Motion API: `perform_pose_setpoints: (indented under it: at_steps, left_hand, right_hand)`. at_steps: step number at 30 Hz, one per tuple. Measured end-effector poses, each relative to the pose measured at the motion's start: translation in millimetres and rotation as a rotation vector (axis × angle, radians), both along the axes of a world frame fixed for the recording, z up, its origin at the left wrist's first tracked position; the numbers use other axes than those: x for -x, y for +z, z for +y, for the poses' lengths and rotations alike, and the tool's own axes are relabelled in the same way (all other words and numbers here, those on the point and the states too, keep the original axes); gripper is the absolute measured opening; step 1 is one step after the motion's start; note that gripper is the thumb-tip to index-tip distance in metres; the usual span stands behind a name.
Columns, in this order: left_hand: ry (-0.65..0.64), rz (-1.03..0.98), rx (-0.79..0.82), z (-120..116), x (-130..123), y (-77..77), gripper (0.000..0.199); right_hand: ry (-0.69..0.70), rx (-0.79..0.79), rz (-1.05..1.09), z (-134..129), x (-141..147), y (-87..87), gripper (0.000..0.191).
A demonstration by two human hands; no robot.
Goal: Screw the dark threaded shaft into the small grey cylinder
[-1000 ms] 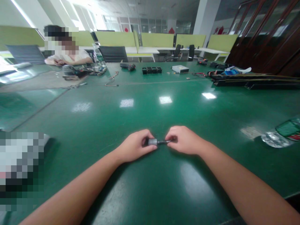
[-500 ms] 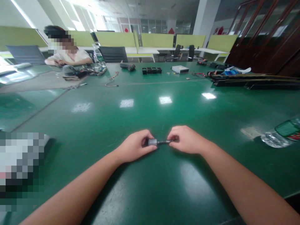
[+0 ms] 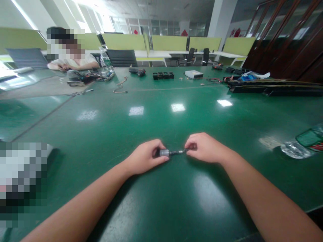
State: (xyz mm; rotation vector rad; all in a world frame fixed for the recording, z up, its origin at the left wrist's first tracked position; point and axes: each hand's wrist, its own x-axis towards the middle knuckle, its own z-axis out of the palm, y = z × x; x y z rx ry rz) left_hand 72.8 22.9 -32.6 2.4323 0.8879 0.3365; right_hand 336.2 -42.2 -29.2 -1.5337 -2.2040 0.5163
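In the head view, my left hand (image 3: 146, 156) is closed around a small grey cylinder with a thin dark shaft (image 3: 164, 153). The shaft points right and ends in a bright metal tip. Just beyond that tip, my right hand (image 3: 203, 148) pinches a small dark piece (image 3: 187, 149), mostly covered by the fingers; its kind is too small to make out. Whether the tip and the dark piece touch, I cannot tell. Both hands are low over the green table (image 3: 161, 127).
A plastic bottle (image 3: 297, 148) lies at the right; a blurred-out box-like object (image 3: 22, 171) is at the left. Along the far side are a cable (image 3: 121, 88), black blocks (image 3: 163, 76), a silver box (image 3: 193, 74) and long black strips (image 3: 275, 88). A person (image 3: 73, 60) sits at the far left.
My right hand has moved slightly right, away from the grey cylinder, with the dark piece in its fingers. More of the shaft's bright tip shows. My left hand has stayed still.
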Motion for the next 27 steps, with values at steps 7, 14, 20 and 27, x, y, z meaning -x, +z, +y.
perform_pose_setpoints:
  at_steps: [7, 14, 20, 27]
  left_hand:
    - [0.003, -0.009, 0.003, 0, 0, -0.5, 0.032]
    - [-0.003, 0.009, -0.013, 0, 1, -2.3, 0.031]
    - [-0.012, 0.012, -0.025, 1, 1, -2.6, 0.029]
    - [-0.013, 0.03, -0.025, 3, 2, -3.5, 0.031]
  right_hand:
    - [0.003, 0.003, -0.011, 0, 0, -0.2, 0.011]
    - [0.042, -0.032, 0.063, 0, 17, -4.8, 0.01]
    - [0.088, -0.027, 0.318, 1, 29, -16.8, 0.043]
    - [0.077, -0.056, 0.257, 3, 28, -20.1, 0.037]
